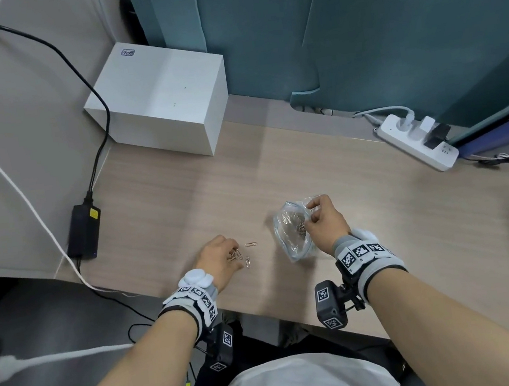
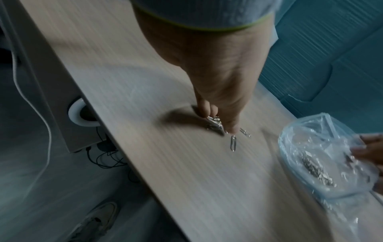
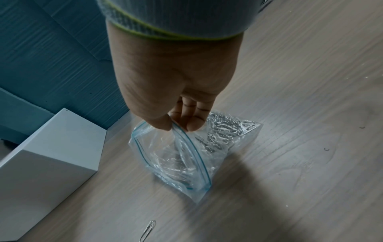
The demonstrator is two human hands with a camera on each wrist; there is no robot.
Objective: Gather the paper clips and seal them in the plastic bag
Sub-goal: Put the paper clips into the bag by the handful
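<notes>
Black power brick (image 1: 83, 230) sits at the far left beside the counter (image 1: 378, 209), white box (image 1: 163, 101) at the back left. Left hand (image 1: 219, 259) is down on the counter, fingers curled and pinching a small bunch of paper clips (image 2: 215, 125). Two loose clips (image 1: 249, 253) lie flat just right of it, apart from each other. Plastic bag (image 3: 186, 150) is further right, resting on the counter: clear, crinkled, blue zip strip, mouth open. A heap of silver clips is inside it, bunched toward one side. Right hand (image 1: 323, 221) pinches the bag's rim between thumb and fingers (image 3: 191, 121), holding the mouth open. White power strip (image 1: 415, 142) is at the back right.
</notes>
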